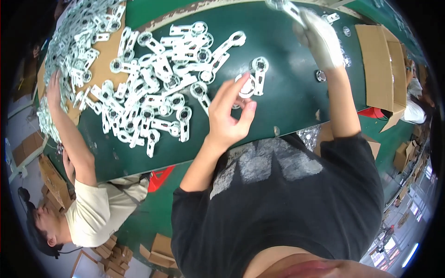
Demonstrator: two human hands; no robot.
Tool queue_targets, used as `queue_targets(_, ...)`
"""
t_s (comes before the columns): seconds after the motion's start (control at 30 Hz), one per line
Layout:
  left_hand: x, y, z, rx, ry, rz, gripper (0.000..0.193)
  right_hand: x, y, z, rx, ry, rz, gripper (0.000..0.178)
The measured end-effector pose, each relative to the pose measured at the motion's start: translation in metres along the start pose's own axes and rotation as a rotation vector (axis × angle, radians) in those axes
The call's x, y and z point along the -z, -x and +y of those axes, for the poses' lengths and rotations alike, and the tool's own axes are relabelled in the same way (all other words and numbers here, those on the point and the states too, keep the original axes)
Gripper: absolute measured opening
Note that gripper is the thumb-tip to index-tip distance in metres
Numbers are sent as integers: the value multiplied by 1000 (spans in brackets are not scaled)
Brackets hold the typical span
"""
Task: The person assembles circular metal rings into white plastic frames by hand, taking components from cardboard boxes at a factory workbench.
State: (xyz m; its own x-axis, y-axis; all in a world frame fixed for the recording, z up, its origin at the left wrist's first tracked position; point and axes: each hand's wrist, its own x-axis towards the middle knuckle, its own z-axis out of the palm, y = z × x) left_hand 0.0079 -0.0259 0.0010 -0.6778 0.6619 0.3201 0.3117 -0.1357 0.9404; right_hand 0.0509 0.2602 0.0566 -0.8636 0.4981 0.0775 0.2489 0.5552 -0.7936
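My bare left hand (229,113) is over the near middle of the table, thumb and fingers curved round the ring end of a white plastic part (248,87). Just beyond it lies another white ring-headed part (260,66) with a flat handle. At the far right my right hand (321,42), in a white glove, grips a similar white ring-headed plastic part (291,9), partly cut off by the picture's upper rim. Small clear round pieces (320,75) lie beside the gloved hand and wrist. Left of my left hand spreads a loose heap of white ring-headed parts (157,69).
The green table (292,99) carries a cardboard sheet (105,58) and a bigger pile of parts (69,51) at far left. A co-worker's hand (54,90) touches that pile. An open cardboard box (378,65) stands at the right edge, with another person beyond.
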Motion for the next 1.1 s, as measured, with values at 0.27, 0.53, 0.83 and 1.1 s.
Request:
queue_targets(0.27, -3, -11, -11, -64, -11, 113, 40, -25, 104, -25, -427, -531, -400, 34)
queue_targets(0.53, 7, -5, -1, 55, -19, 145, 46, -39, 95, -44, -414, -461, -493, 37)
queue_targets(0.83, 29, -27, 17, -14, -429, 110, 37, -47, 65, -57, -242, -531, -613, 40)
queue_targets(1.1, 48, -34, 15, -123, -497, -78, 65, -49, 58, -46, -237, -599, -650, 37)
